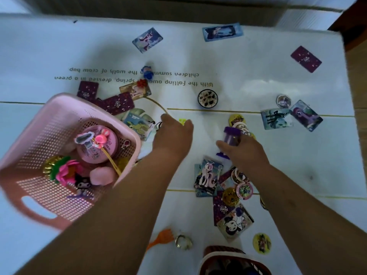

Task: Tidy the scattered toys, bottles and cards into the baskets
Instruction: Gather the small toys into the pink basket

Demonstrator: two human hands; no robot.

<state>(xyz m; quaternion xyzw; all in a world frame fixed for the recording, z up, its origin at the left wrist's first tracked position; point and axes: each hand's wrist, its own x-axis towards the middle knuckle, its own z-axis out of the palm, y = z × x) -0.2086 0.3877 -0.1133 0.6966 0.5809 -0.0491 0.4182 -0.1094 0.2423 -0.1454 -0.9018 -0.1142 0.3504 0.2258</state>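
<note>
My right hand (241, 150) grips a small purple-capped bottle (231, 135) just above the white mat. My left hand (172, 133) reaches forward with fingers curled over a small yellow-green item (182, 121), which is mostly hidden; whether it holds it I cannot tell. A pink basket (39, 124) on the left holds a pink round case, a pink flower, a plush and other toys. Pony cards (208, 175) and round badges (243, 188) lie in a pile under my right forearm. More cards (119, 103) lie beside the pink basket.
A dark round cup (207, 98), a blue figurine (148, 72) and single cards (222, 31) (305, 58) (147, 39) lie farther out. A second basket (222, 255) sits at the bottom edge, with an orange fork (160, 238) and a ring (183, 242) near it.
</note>
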